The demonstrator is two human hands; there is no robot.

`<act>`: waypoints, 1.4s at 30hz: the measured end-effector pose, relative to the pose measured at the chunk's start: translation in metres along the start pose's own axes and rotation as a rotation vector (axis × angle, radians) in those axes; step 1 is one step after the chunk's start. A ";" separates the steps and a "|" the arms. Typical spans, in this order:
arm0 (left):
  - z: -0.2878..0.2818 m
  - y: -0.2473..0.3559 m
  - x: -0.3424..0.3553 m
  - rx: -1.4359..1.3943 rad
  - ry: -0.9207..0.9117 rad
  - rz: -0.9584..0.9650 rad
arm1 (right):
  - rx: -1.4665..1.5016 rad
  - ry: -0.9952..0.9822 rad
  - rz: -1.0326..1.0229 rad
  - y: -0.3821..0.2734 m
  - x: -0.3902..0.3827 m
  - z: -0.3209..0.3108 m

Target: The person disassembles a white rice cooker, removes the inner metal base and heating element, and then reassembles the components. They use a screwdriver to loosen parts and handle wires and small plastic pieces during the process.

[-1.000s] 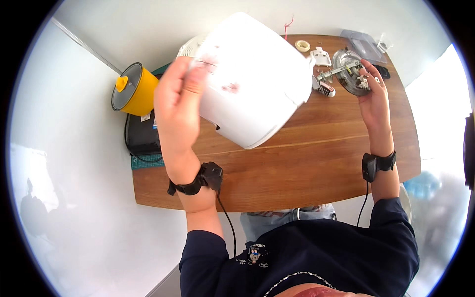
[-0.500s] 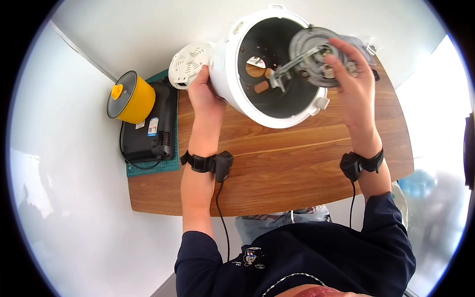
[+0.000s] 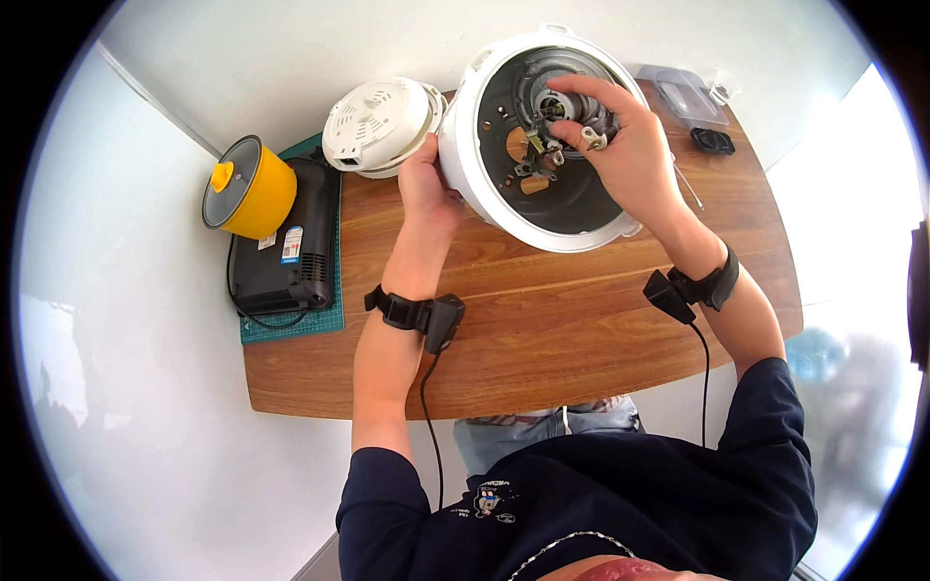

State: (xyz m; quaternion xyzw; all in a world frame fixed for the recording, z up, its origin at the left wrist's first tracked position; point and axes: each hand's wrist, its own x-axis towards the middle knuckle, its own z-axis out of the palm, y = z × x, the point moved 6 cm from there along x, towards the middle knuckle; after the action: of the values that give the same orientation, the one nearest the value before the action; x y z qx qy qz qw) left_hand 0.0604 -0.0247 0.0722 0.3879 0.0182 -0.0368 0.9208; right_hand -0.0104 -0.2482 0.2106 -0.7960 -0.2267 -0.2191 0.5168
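A white rice cooker housing [image 3: 494,211] is tilted so its dark hollow inside faces me, with cut-outs in its bottom. My left hand [image 3: 428,194] grips the housing's left side, thumb near the rim. My right hand [image 3: 625,150] reaches into the opening, fingers curled round a round grey metal heating plate [image 3: 531,89] with brackets and small fittings on it. The plate sits within the housing, partly hidden by my fingers. Just left of the housing lies a white slotted base cover [image 3: 373,126].
A yellow pot [image 3: 266,194] with a grey lid stands on a black appliance [image 3: 276,261] over a green mat [image 3: 327,315] at the left. At the back right of the wooden table [image 3: 533,329] are a clear plastic box [image 3: 683,92], a black part [image 3: 712,142] and a thin rod [image 3: 689,184].
My right hand has carried the heating plate leftward from the housing's right rim into its opening, turning it. The housing has shifted slightly right.
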 end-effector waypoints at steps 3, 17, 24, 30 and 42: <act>-0.001 -0.003 -0.002 -0.029 0.071 -0.028 | -0.136 0.003 -0.090 -0.007 0.001 0.000; 0.000 -0.024 -0.009 -0.033 0.315 -0.126 | -0.441 -0.205 -0.387 -0.018 0.021 -0.010; -0.019 -0.039 0.002 -0.034 0.153 -0.219 | -0.543 -0.242 -0.388 -0.012 0.031 -0.011; -0.013 -0.049 -0.001 -0.051 0.124 -0.259 | -0.643 -0.283 -0.554 0.000 0.027 -0.001; 0.002 -0.048 -0.012 -0.097 0.203 -0.248 | -0.692 -0.319 -0.572 -0.002 0.023 0.000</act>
State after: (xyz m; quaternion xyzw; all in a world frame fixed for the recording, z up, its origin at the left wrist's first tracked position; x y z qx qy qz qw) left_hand 0.0444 -0.0591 0.0399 0.3394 0.1606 -0.1097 0.9203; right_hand 0.0066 -0.2448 0.2254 -0.8508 -0.4267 -0.2903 0.0990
